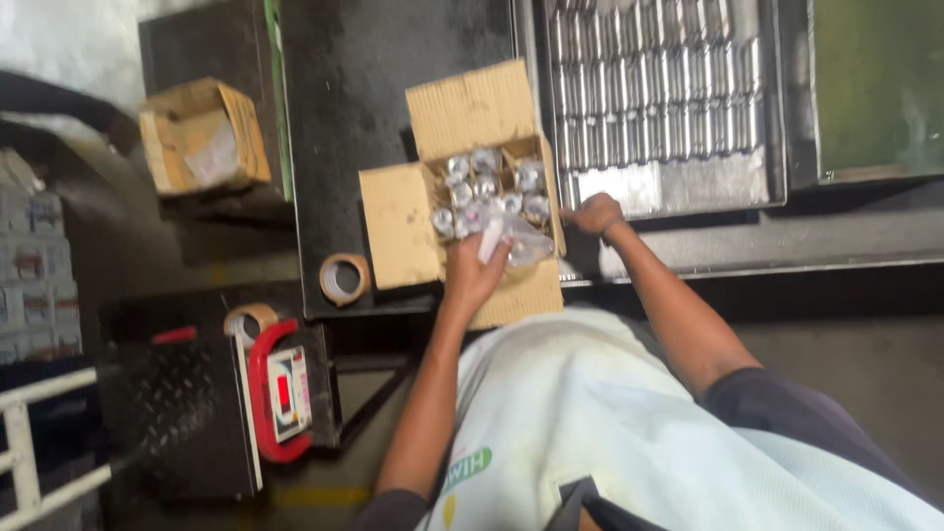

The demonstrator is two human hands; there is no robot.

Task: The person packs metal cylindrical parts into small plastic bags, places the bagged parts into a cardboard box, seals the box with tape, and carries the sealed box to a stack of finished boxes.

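An open cardboard box (401, 221) sits on a dark worktable, filled with several shiny metal cylinders (482, 187) inside a clear plastic liner (526, 246). My left hand (472, 270) is at the box's near edge, gripping a fold of the liner. My right hand (593, 213) rests with curled fingers on the box's right side, next to a metal tray (669, 187). Whether it grips the box wall is unclear.
The metal tray holds rows of metal cylinders (649, 79). A tape roll (344, 278) lies left of the box. Another open carton (204, 136) stands at the far left. A weighing scale with a red-framed display (280, 388) sits below.
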